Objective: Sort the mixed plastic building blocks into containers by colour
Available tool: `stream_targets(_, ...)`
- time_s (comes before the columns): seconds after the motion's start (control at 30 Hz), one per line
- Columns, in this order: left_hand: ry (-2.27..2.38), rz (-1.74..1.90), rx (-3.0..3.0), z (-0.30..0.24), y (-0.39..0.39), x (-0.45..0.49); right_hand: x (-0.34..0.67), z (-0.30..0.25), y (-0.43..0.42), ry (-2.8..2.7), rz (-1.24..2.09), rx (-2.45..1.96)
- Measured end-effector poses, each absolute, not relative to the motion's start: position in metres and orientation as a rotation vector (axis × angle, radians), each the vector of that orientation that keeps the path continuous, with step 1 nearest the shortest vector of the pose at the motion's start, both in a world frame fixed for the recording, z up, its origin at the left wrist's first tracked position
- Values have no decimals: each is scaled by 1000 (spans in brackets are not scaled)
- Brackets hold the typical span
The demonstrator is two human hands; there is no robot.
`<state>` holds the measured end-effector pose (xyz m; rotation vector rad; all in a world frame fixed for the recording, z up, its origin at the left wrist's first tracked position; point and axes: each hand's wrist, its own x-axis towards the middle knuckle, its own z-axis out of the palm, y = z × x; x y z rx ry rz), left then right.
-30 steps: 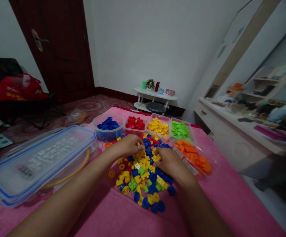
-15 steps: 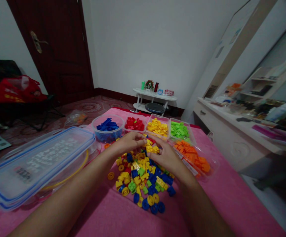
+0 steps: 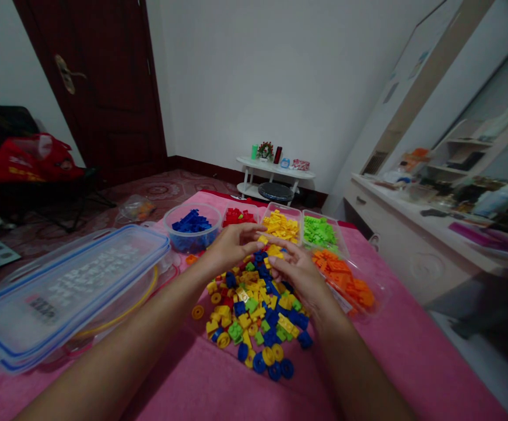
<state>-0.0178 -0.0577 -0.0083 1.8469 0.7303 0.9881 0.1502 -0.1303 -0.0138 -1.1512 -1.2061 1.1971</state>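
Above the far part of a mixed heap of toy building bricks (image 3: 254,310), my two hands meet. My left hand (image 3: 234,247) is closed, with a small yellow brick (image 3: 262,240) at its fingertips. My right hand (image 3: 297,269) curls around several yellow bricks (image 3: 275,252), its thumb beneath them and its fingers reaching toward the left hand. Yellow, blue, green and red pieces and small wheels (image 3: 268,355) make up the heap. Just behind the hands stand a container of red bricks (image 3: 238,216), partly covered by the left hand, and a container of yellow bricks (image 3: 281,224).
A round tub of blue bricks (image 3: 192,225) stands back left. Green bricks (image 3: 319,231) and orange bricks (image 3: 344,278) fill containers at the right. Clear lids with blue rims (image 3: 82,280) lie on the left of the pink cloth (image 3: 183,374). A dresser (image 3: 403,234) stands at the right.
Both hands have risen slightly away from the heap. My left hand has moved a little up, now covering part of the red container, and its yellow brick shows between the fingertips.
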Motion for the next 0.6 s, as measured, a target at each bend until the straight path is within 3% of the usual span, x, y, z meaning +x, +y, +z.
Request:
stream_targets(0.33,603,1075,2527,-6,-76,-7,137,-22,-131,-835,1541,-941)
stream_targets(0.6,698,1079,2354,5,-68,-24,138,-28,-118,-895,1470,-1004)
